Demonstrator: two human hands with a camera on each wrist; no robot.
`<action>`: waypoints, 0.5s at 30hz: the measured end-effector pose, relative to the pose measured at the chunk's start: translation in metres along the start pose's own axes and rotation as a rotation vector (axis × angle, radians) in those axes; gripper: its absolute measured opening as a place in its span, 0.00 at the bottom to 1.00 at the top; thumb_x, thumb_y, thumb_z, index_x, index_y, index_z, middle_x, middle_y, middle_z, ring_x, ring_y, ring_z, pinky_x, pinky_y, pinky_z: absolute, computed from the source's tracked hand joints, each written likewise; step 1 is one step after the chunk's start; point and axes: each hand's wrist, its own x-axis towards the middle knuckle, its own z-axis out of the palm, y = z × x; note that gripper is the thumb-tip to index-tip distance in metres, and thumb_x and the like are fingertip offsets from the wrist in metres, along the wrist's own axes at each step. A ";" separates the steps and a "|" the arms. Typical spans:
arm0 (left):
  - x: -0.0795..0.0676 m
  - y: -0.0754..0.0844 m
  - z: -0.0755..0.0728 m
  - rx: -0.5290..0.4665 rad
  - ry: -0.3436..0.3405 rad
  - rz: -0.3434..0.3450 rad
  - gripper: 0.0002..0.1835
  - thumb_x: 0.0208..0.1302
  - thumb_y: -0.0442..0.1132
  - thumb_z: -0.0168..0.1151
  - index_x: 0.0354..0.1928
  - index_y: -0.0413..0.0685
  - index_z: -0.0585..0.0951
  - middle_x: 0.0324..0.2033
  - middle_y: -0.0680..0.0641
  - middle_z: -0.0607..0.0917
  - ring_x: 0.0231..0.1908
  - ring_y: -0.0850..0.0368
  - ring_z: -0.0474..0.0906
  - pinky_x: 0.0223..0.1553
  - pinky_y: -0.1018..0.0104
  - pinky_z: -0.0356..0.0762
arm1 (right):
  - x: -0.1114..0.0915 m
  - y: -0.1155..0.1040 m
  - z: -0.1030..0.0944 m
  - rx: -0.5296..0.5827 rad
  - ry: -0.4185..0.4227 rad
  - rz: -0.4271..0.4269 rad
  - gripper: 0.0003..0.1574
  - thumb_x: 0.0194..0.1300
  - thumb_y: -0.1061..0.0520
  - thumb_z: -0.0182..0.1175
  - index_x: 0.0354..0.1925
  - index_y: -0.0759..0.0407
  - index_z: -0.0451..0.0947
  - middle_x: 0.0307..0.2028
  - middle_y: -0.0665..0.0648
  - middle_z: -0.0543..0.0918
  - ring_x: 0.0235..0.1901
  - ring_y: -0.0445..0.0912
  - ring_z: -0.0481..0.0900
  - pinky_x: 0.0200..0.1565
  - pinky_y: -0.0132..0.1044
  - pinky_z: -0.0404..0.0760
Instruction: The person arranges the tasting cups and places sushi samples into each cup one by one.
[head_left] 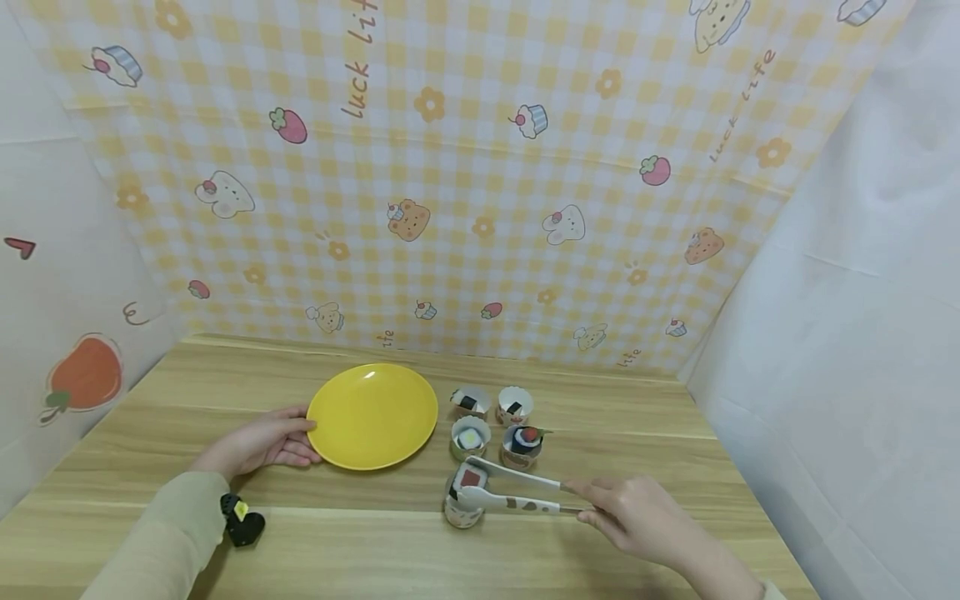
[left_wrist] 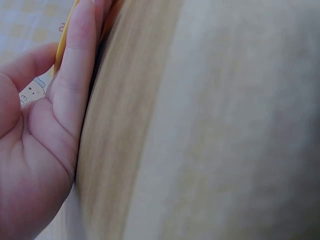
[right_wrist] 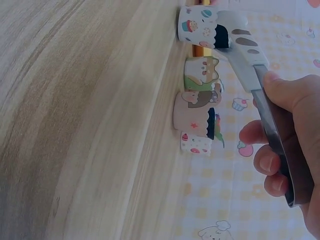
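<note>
My left hand (head_left: 258, 446) pinches the left rim of a yellow plate (head_left: 372, 417), thumb on top and fingers beneath. In my right hand (head_left: 637, 512) is a pair of tongs (head_left: 525, 504) with white tips and metal handles. Its tips lie on either side of a toy sushi piece (head_left: 472, 476) with a red centre and black wrap. That piece sticks out of the mouth of a patterned paper cup (right_wrist: 197, 25), partly inside it. Whether the tips press on the sushi is hard to tell.
Behind the front cup, several more paper cups hold sushi pieces: a white roll (head_left: 470, 439), a black-wrapped one with a red top (head_left: 528, 437), and two at the back, including a tilted cup (head_left: 471, 400). A black strap (head_left: 243, 525) hangs at the left wrist.
</note>
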 end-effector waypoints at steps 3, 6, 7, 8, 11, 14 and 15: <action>0.000 0.000 0.000 -0.002 -0.007 0.000 0.34 0.75 0.36 0.43 0.69 0.24 0.38 0.35 0.38 0.84 0.37 0.47 0.84 0.43 0.56 0.82 | 0.000 0.000 0.001 -0.005 0.004 -0.004 0.22 0.59 0.54 0.67 0.52 0.59 0.80 0.31 0.50 0.85 0.18 0.23 0.60 0.21 0.15 0.67; 0.000 0.000 0.000 -0.007 -0.013 -0.003 0.35 0.75 0.36 0.43 0.69 0.24 0.37 0.35 0.39 0.84 0.37 0.47 0.84 0.44 0.56 0.82 | 0.000 0.000 0.002 -0.010 0.006 -0.007 0.24 0.56 0.56 0.70 0.52 0.59 0.80 0.30 0.48 0.84 0.18 0.23 0.60 0.20 0.15 0.65; 0.000 0.001 0.000 -0.006 -0.015 -0.002 0.35 0.75 0.36 0.43 0.69 0.24 0.37 0.35 0.39 0.84 0.37 0.48 0.84 0.44 0.56 0.82 | -0.001 0.000 0.002 -0.010 0.004 -0.004 0.24 0.56 0.56 0.70 0.52 0.58 0.80 0.28 0.47 0.83 0.18 0.23 0.59 0.19 0.14 0.64; 0.000 0.001 0.000 -0.006 -0.013 -0.004 0.35 0.75 0.36 0.43 0.69 0.25 0.37 0.35 0.39 0.84 0.37 0.48 0.84 0.44 0.56 0.82 | -0.001 0.000 0.002 -0.011 0.004 -0.002 0.24 0.56 0.56 0.70 0.52 0.58 0.80 0.27 0.45 0.82 0.18 0.23 0.59 0.19 0.14 0.64; 0.000 0.001 0.000 0.001 -0.004 -0.001 0.35 0.76 0.36 0.42 0.69 0.25 0.37 0.35 0.39 0.84 0.37 0.48 0.84 0.43 0.56 0.83 | -0.001 0.000 0.003 -0.008 -0.001 0.009 0.24 0.57 0.55 0.69 0.52 0.58 0.80 0.25 0.42 0.79 0.18 0.22 0.60 0.19 0.14 0.63; 0.000 0.000 0.000 0.001 0.007 -0.003 0.35 0.75 0.37 0.43 0.69 0.26 0.37 0.35 0.39 0.84 0.36 0.47 0.84 0.43 0.56 0.83 | -0.001 0.000 0.003 0.000 -0.005 0.016 0.23 0.58 0.54 0.68 0.52 0.58 0.80 0.23 0.38 0.76 0.18 0.22 0.60 0.19 0.14 0.63; 0.000 0.000 0.000 0.001 0.010 -0.002 0.34 0.76 0.37 0.43 0.69 0.26 0.38 0.35 0.39 0.84 0.36 0.47 0.84 0.43 0.56 0.83 | -0.001 0.000 0.003 0.000 -0.003 0.017 0.23 0.59 0.54 0.68 0.52 0.58 0.80 0.23 0.38 0.75 0.17 0.22 0.59 0.19 0.14 0.63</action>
